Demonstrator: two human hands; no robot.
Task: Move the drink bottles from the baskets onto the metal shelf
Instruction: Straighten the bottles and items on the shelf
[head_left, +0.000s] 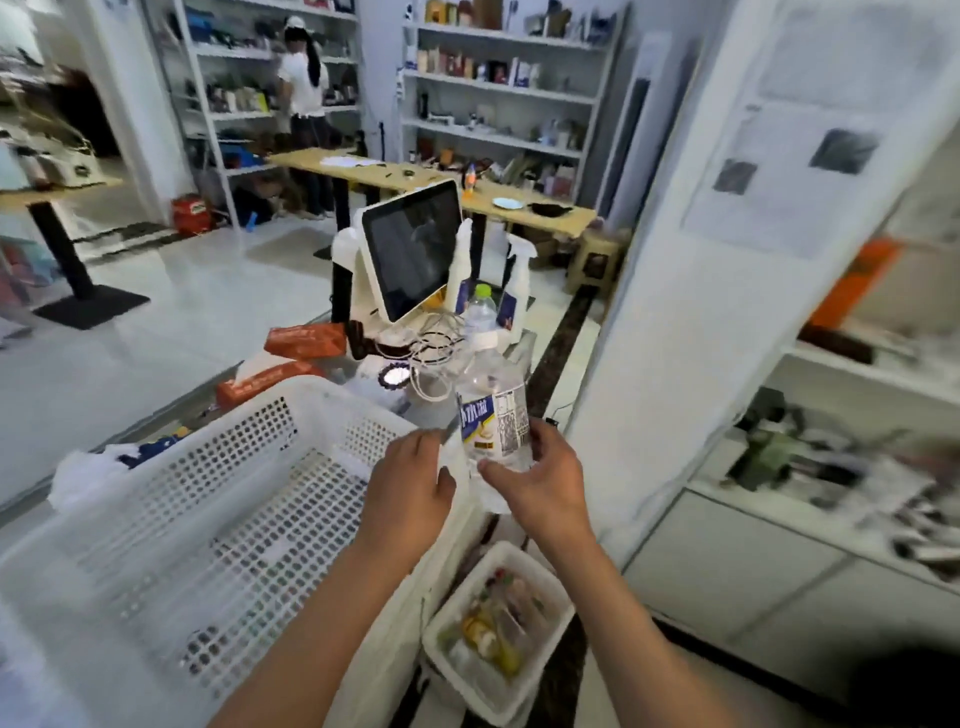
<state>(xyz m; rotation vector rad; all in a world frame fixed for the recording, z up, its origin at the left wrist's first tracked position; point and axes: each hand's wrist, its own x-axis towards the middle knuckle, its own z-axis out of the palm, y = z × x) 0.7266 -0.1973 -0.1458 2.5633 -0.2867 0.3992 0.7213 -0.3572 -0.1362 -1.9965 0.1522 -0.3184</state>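
Head cam only, so just the one view to go on. Looks roughly mid-task: big white basket (171, 499) near left seems pretty much emptied, though the mesh makes that hard to call, while the small basket (498, 639) down on the floor has bottles left in it, so plenty to shift yet. Clear bottle (493, 410) up in the air above the big basket's right edge, upright-ish, white cap on top. Right hand (540, 483) wrapped around its lower part, thumb across the front. Left hand (410, 483) just beside it, fingers loosely curled, holding nothing as far as visible. Shelf (852, 374) off to the right, blurry, not reached yet.
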